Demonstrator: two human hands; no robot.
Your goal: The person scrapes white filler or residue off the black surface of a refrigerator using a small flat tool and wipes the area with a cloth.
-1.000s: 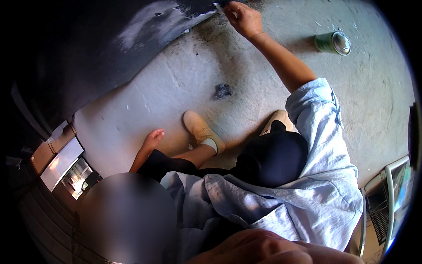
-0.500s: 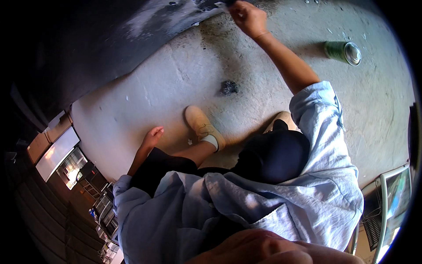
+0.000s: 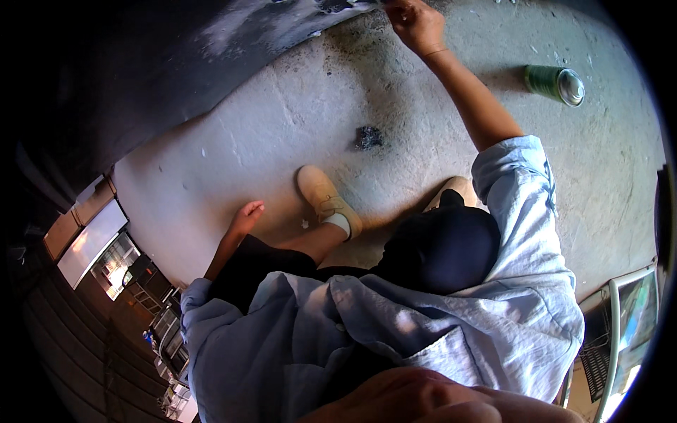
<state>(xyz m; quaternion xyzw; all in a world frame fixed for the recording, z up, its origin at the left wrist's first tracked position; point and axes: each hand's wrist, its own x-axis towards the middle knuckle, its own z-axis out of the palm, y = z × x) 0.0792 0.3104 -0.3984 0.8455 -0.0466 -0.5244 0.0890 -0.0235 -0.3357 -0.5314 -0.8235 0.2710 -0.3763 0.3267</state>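
Observation:
My right hand (image 3: 417,29) reaches to the top edge of the view, beside a dark surface (image 3: 176,77) with whitish smears and bare patches. Its fingers are closed at that surface's lower border; whatever they hold is hidden by the picture's edge. My left hand (image 3: 248,214) hangs past my left knee, fingers loosely bent and holding nothing. On the concrete floor between my feet and the dark surface lies a small black clump (image 3: 368,137). A green can (image 3: 546,82) with a silvery domed top stands to the right of my right forearm.
Pale scraps (image 3: 553,55) lie on the floor near the can. My tan shoes (image 3: 321,190) are planted on the concrete (image 3: 268,127). Boxes (image 3: 62,235) and a metal rack (image 3: 169,338) stand at the left. A pale-framed panel (image 3: 620,338) leans at the lower right.
My right hand has moved slightly right and up, partly out of the picture; the small dark piece with a pale tip at its fingers no longer shows clearly. My left hand stays put.

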